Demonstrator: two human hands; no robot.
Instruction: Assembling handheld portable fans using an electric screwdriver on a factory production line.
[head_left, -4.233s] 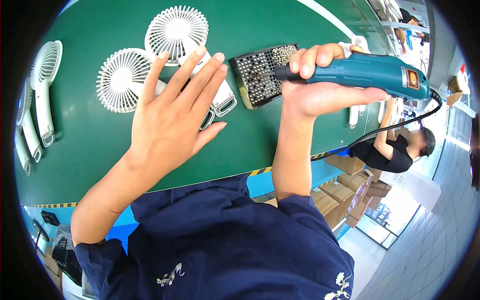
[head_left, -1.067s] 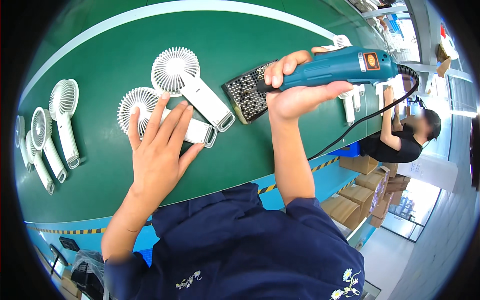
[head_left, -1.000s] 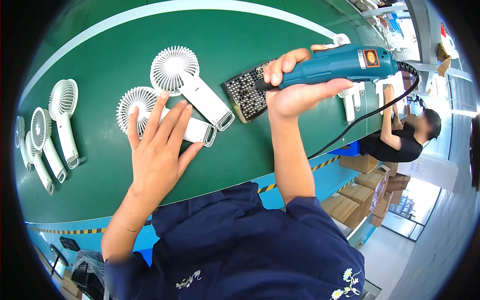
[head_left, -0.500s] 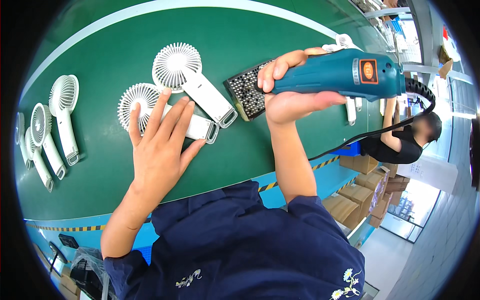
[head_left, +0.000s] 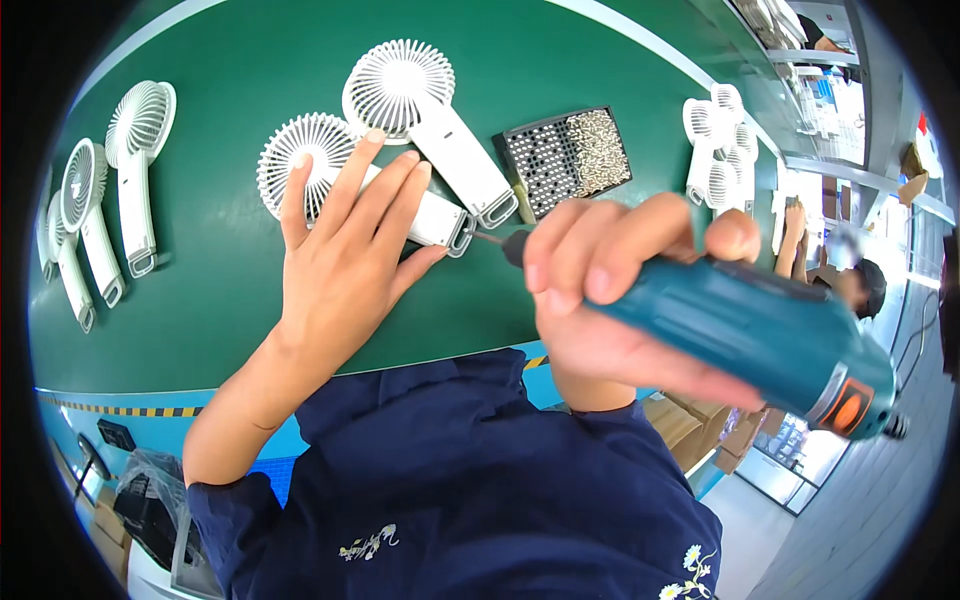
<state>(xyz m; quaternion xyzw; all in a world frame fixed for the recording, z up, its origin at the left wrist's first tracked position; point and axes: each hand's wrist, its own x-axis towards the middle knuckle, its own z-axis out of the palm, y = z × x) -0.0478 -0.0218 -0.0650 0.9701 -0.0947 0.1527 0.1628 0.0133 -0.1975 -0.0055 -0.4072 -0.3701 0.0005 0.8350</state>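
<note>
My left hand point(head_left: 345, 255) lies flat, fingers spread, on a white handheld fan point(head_left: 312, 165) that rests on the green table point(head_left: 230, 60). My right hand point(head_left: 620, 300) grips a teal electric screwdriver point(head_left: 745, 335). Its bit point(head_left: 490, 238) points at the bottom end of that fan's handle point(head_left: 445, 222). A second white fan point(head_left: 420, 110) lies just beyond the first. A black tray of screws point(head_left: 567, 155) sits to the right of both fans.
Three white fans point(head_left: 125, 170) lie at the table's left end, and more white fans point(head_left: 715, 140) are piled at the right. Another person point(head_left: 850, 280) sits beyond the table's right edge. Cardboard boxes stand on the floor below.
My right hand has brought the screwdriver down from above the screw tray toward the fan handle, so its bit now points at the handle's end. My left hand stays pressed on the fan.
</note>
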